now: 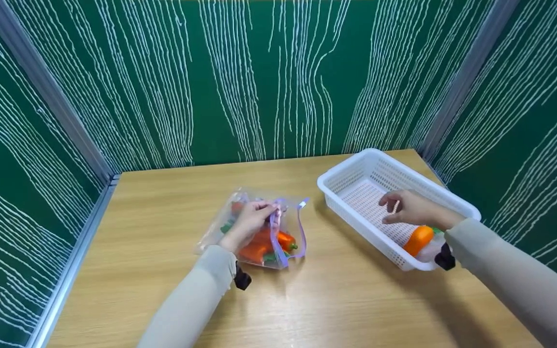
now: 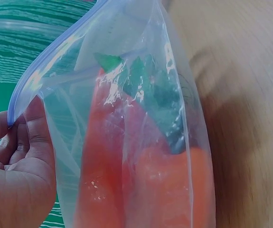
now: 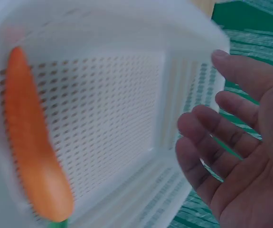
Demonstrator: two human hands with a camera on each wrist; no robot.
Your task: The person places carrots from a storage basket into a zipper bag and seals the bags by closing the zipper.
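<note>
My left hand (image 1: 249,222) pinches the rim of a clear zip bag (image 2: 157,42) with a purple zip edge. Orange and red vegetable-like pieces with green parts show through the bag's film; one orange piece with a green tip (image 1: 286,240) lies near its mouth. Over the white basket (image 1: 351,217) hovers my right hand (image 1: 411,208), fingers apart and loosely bent, holding nothing. Inside the basket, at its near end, lies an orange carrot (image 3: 36,142) with a bit of green at its thick end. My right wrist partly covers that end in the head view.
The wooden table (image 1: 162,217) carries the bag at centre and the perforated basket at right. Green panels with white wavy lines (image 1: 269,82) stand behind and at both sides, with grey metal posts (image 1: 467,72) in the corners.
</note>
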